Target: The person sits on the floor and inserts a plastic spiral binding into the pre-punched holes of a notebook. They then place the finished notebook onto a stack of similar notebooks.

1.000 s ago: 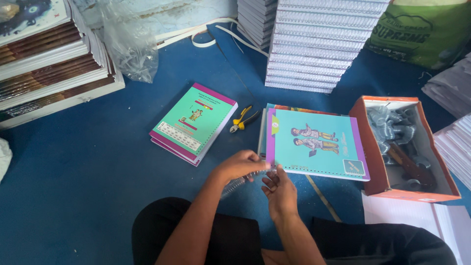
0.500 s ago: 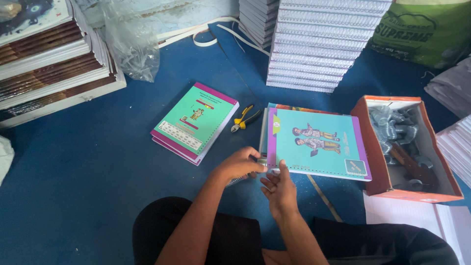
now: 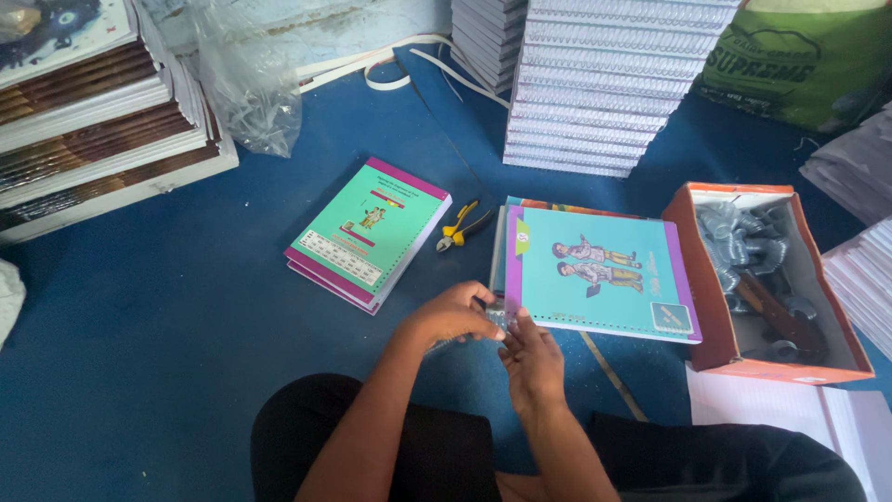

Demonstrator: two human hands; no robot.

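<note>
A turquoise notebook (image 3: 599,271) with a purple edge and a picture of two children lies on a small pile on the blue floor in front of me. Both my hands meet at its near left corner. My left hand (image 3: 455,313) and my right hand (image 3: 530,358) pinch a silvery wire spiral (image 3: 497,319) at the notebook's edge. Most of the spiral is hidden by my fingers.
A second pile of green notebooks (image 3: 367,232) lies to the left, with yellow-handled pliers (image 3: 460,226) between the piles. An orange box (image 3: 771,358) of wire spirals sits at right. Tall notebook stacks (image 3: 604,84) stand behind, book stacks (image 3: 93,121) at far left, a crumpled plastic bag (image 3: 246,88) beside them.
My hands stay at the notebook's near left corner with only small finger movements. The piles have not moved.
</note>
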